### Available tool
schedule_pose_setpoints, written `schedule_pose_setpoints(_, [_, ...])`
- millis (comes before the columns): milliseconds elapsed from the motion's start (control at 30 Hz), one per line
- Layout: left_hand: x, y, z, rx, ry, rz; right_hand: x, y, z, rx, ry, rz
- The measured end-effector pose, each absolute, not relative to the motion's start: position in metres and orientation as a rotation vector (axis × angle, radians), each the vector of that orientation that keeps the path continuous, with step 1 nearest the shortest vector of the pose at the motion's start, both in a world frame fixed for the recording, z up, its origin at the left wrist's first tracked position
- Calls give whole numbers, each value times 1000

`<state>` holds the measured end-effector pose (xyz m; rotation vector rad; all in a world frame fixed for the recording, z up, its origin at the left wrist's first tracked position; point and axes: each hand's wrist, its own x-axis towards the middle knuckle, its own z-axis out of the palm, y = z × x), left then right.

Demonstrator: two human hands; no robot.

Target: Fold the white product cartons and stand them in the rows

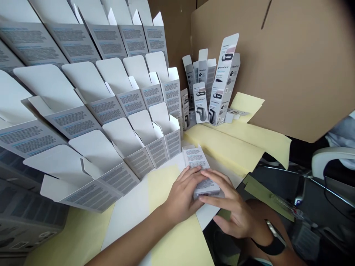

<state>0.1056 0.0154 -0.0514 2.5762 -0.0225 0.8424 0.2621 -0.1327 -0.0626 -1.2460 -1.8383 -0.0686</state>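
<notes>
A small printed carton [197,157] lies on the table in front of me, its printed panel up and white flaps at the far end. My left hand [184,194] is closed over its left side, with the fingers across the top and the thumb by the near end. From the right, my right hand [233,207] touches the same carton with fingers spread. Its index fingertip meets the left fingertips on top, and another fingertip is at the near edge. The hands hide the carton's middle.
Rows of open-topped cartons [138,162] rise in tiers on the left. Upright printed boxes [201,103] stand at the back beside a cardboard wall [277,66]. Yellow paper sheets [230,142] cover parts of the table. A white chair armrest [330,157] is at right.
</notes>
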Motion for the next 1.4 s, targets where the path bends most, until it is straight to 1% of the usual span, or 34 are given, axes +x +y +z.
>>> schedule_pose_setpoints(233, [105,14,-51,2547,16,836,274,-144,-81,-1259,-1511,42])
schedule_pose_setpoints(367, [106,13,-51,2529,10,850,270,-147,-78,-1302,-1539,112])
schedule_pose_setpoints(533, [107,12,-50,2526,20,875,260,-137,-67,-1342,-1628,106])
schedule_pose_setpoints(667, [107,12,-51,2529,29,865,266,-140,-76,-1326,-1573,47])
schedule_pose_setpoints(767, [107,13,-51,2530,27,845,274,-148,-87,-1286,-1419,80])
schedule_pose_setpoints(900, [107,12,-49,2580,-54,823,283,-147,-89,-1246,-1219,241])
schedule_pose_setpoints(1000, [106,10,-45,2690,-152,820,287,-136,-81,-1411,-1109,461])
schedule_pose_setpoints(1100, [104,9,-44,2782,-197,800,288,-124,-71,-1510,-1120,627])
schedule_pose_setpoints(1200, [103,9,-48,2811,-213,784,290,-117,-65,-1506,-1110,696])
schedule_pose_setpoints(1400, [103,11,-54,2815,-338,874,298,-116,-69,-1383,-817,854])
